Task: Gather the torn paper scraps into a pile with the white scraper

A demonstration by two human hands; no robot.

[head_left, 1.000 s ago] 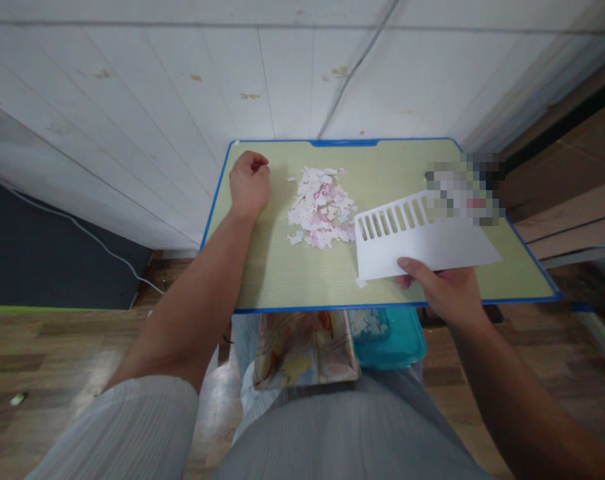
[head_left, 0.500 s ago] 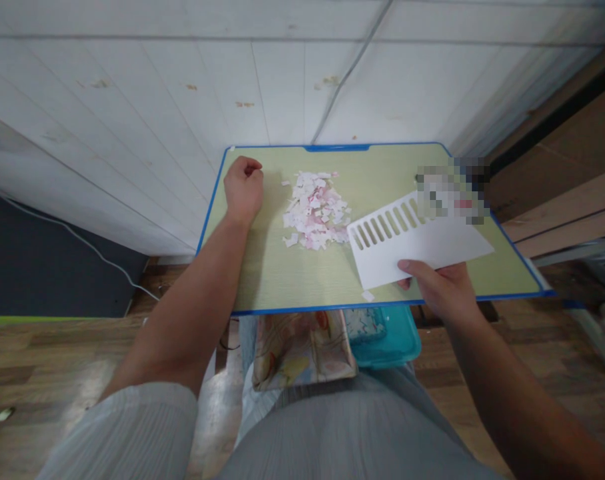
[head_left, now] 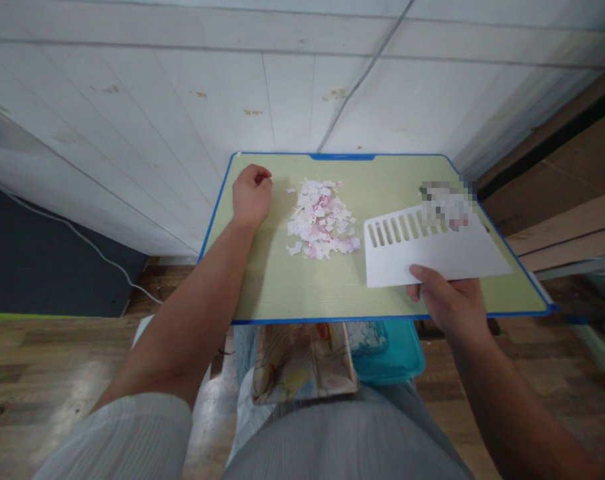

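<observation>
A heap of small white and pink paper scraps (head_left: 321,220) lies in the middle of the pale folding table (head_left: 292,290). To its left my left hand (head_left: 252,195) rests on the tabletop, fingers curled into a loose fist with nothing visible in it. My right hand (head_left: 452,299) grips the near edge of a flat white sheet (head_left: 407,263) with a row of long slots, thumb on top and fingers beneath. The sheet is right of the heap, with a gap between them. A pixelated patch hides part of its far side.
Blue trim (head_left: 342,157) edges the table, which stands against a white panelled wall (head_left: 182,100). Below the near edge are a patterned fabric bag (head_left: 307,373) and a turquoise tub (head_left: 392,363) with scraps in it. Cardboard (head_left: 572,173) stands to the right.
My right hand has drawn the slotted sheet rightward, away from the heap. A loose scrap by the near edge no longer shows. My left hand keeps its place on the table.
</observation>
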